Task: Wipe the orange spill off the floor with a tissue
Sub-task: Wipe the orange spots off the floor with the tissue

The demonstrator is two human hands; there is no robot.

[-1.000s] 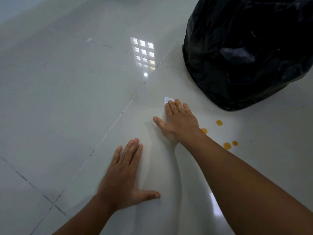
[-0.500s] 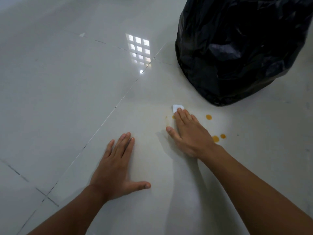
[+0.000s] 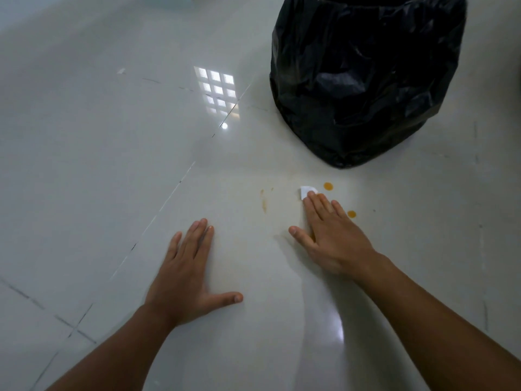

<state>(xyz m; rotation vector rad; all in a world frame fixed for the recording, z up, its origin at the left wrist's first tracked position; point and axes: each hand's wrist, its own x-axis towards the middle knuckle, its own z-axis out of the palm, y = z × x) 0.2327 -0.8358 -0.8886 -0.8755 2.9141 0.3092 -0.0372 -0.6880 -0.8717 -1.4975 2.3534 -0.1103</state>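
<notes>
My right hand (image 3: pixel 329 232) lies flat on the pale tiled floor, pressing a white tissue (image 3: pixel 307 191) whose corner sticks out beyond my fingertips. Two round orange drops sit by it: one (image 3: pixel 328 186) just right of the tissue corner, another (image 3: pixel 351 213) beside my little finger. A faint orange smear (image 3: pixel 264 201) streaks the floor to the left of the tissue. My left hand (image 3: pixel 189 275) rests flat on the floor, fingers together and thumb spread, holding nothing.
A black bin bag (image 3: pixel 363 77) stands on the floor just beyond the spill, at the upper right. Dark tile joints (image 3: pixel 169 196) run diagonally across the glossy floor, and a window reflection (image 3: pixel 217 91) shines at the upper middle.
My right hand has slid the tissue to the right across the spill, covering drops and leaving a faint orange smear behind. My left hand has stayed planted on the floor.
</notes>
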